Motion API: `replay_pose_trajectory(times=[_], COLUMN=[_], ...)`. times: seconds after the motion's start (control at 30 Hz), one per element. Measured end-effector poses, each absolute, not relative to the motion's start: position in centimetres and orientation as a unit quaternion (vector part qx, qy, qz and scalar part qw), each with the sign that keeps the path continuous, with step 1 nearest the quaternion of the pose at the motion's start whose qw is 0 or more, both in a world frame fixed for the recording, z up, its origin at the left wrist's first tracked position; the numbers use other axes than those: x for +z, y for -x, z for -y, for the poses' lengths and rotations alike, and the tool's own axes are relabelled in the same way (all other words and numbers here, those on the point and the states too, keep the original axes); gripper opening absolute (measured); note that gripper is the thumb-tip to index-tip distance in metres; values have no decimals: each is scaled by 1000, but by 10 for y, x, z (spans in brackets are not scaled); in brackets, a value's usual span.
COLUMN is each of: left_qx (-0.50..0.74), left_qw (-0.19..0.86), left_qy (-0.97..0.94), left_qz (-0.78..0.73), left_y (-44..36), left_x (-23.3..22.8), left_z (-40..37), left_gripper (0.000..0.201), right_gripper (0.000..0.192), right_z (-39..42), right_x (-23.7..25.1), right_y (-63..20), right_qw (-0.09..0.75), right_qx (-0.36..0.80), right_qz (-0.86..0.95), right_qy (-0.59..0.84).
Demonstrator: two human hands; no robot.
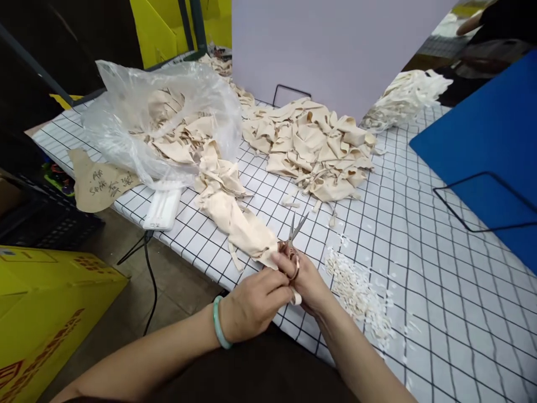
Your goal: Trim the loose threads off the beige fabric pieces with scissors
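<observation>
My left hand (257,302) is closed, its fingers pinching the near end of a cream fabric piece (237,221) close to the table edge. Scissors with copper-coloured handles (292,246) sit in my right hand (309,284), blades slightly apart and pointing away from me. Both hands meet at the fabric, and a small pale strip end (297,298) sticks out between them. The fabric trails back in a chain toward a clear plastic bag (126,120) holding more cream pieces. Part of my right fingers is hidden behind the left hand.
A heap of cream fabric pieces (314,145) lies beyond the scissors. Small pale scraps (361,296) are scattered right of my hands. A white power bank (163,208) with a cable, a marked paper pattern (98,182) and a blue panel (486,140) surround the work area.
</observation>
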State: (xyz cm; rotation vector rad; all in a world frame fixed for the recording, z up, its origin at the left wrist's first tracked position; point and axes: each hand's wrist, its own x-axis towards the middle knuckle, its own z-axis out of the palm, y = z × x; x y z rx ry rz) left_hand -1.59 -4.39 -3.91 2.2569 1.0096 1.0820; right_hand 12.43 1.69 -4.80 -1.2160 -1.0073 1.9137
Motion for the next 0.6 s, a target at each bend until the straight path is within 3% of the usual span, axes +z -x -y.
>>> replay_pose_trajectory(times=[0.13, 0.23, 0.33, 0.4, 0.53, 0.6], left_qx=[403, 364, 329, 348, 463, 438], left_qw=[384, 555, 742, 775, 703, 750], left_qy=[-693, -517, -341, -299, -286, -257], left_qz=[-459, -541, -473, -434, -457, -424], left_y=[30, 38, 32, 24, 16, 18], left_x=[-45, -48, -45, -39, -27, -22], left_z=[47, 40, 24, 11, -14, -16], left_gripper=[13, 36, 48, 43, 28, 29], right_gripper=[48, 47, 44, 42, 38, 34], right_z=[-10, -1, 15, 27, 44, 44], right_x=[-48, -42, -31, -25, -24, -28], right_y=[-137, -144, -146, -145, -147, -151], right_qw=[355, 374, 381, 392, 351, 345], right_qx=[718, 708, 710, 711, 719, 669], right_qz=[343, 336, 345, 340, 368, 419], right_qy=[490, 495, 481, 475, 474, 507])
